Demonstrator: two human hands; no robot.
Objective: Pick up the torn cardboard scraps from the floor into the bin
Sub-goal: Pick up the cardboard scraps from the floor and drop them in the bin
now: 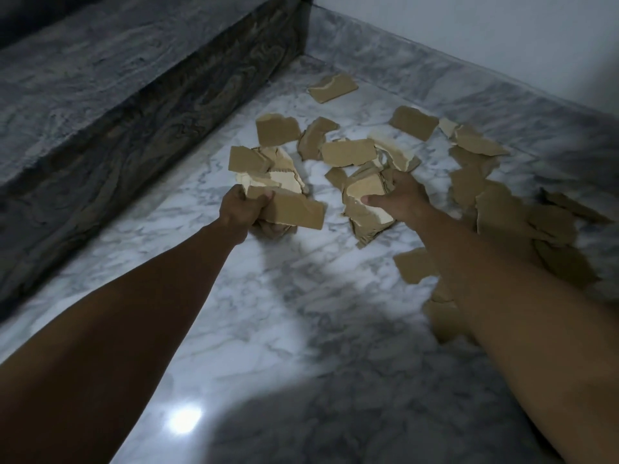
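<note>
Torn brown cardboard scraps lie scattered over the white marble floor point(268, 296). My left hand point(239, 209) grips a bundle of scraps point(288, 199) held just above the floor. My right hand point(398, 199) holds another bunch of scraps point(363, 195), thumb pressed across it. Loose pieces lie beyond both hands, such as one flat scrap point(346, 153) in the middle, one far scrap point(332, 88) near the back, and a pile at the right point(522, 216) partly hidden by my right forearm. No bin is in view.
A dark grey marble step point(117, 105) rises along the left side. A white wall point(485, 31) with a marble skirting closes the back right. A bright light reflection sits on the floor near the bottom point(184, 418).
</note>
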